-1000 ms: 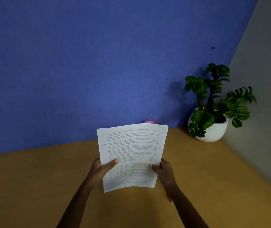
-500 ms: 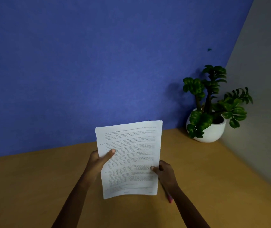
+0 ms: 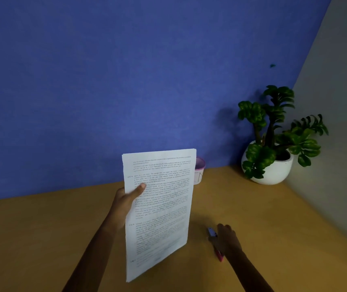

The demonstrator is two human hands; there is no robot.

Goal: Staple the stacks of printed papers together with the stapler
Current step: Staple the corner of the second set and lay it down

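White printed papers (image 3: pixel 160 207) are held upright at frame centre, pinched by the left grip (image 3: pixel 124 205). No staple is seen yet. The pink stapler (image 3: pixel 212 232) lies on the counter (image 3: pixel 42 239), lower right, covered by the right grip (image 3: pixel 227 239); whether it is grasped cannot be told.

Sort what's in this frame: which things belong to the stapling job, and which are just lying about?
Part of the job:
- stack of printed papers, held upright by the left hand
- pink stapler on the table, under the right hand

Just lying about:
- potted plant in the corner
- pink-rimmed cup behind the papers
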